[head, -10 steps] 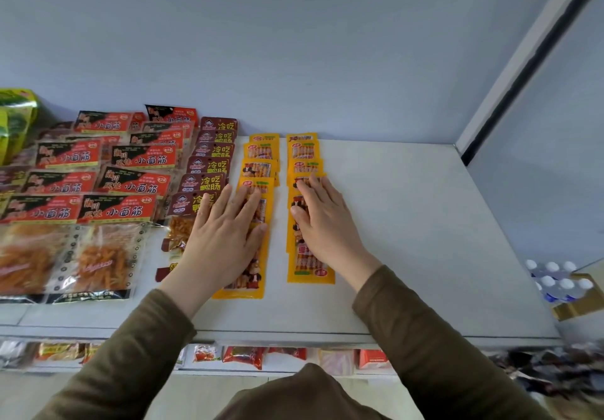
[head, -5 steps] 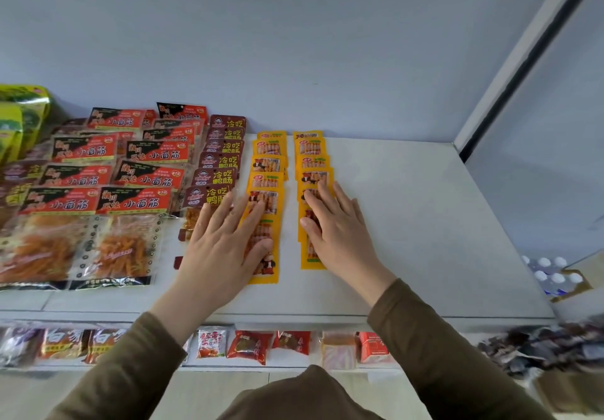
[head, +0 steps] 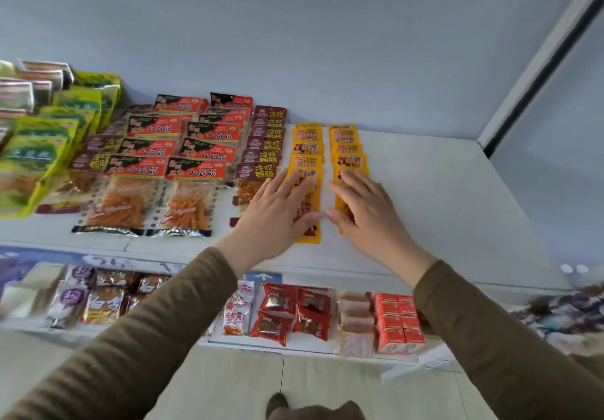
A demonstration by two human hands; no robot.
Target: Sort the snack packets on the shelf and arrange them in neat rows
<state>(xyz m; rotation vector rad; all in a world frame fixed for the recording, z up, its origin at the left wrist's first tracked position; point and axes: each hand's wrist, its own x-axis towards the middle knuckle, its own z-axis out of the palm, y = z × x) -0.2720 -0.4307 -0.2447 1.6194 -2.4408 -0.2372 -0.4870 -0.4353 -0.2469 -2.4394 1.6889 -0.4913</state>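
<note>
Two rows of narrow yellow snack packets run front to back on the white shelf (head: pixel 457 210). My left hand (head: pixel 281 210) lies flat, fingers straight, on the front packets of the left yellow row (head: pixel 307 144). On the front packets of the right yellow row (head: pixel 348 148) my right hand (head: pixel 366 210) presses in the same flat way. Left of them stands a row of dark red packets (head: pixel 266 144), then two rows of red-and-black packets (head: pixel 183 154) with orange strips inside.
Green packets (head: pixel 36 151) pile up at the far left. The shelf's right half is bare white up to the wall (head: pixel 359 43). A lower shelf (head: pixel 294 347) holds red, orange and pale snack packs. Bottle caps (head: pixel 572 268) show at the right edge.
Both hands slid the front yellow packets back toward the wall, tightening the two rows. The camera tilted down and left, revealing more of the lower shelf and the green packets.
</note>
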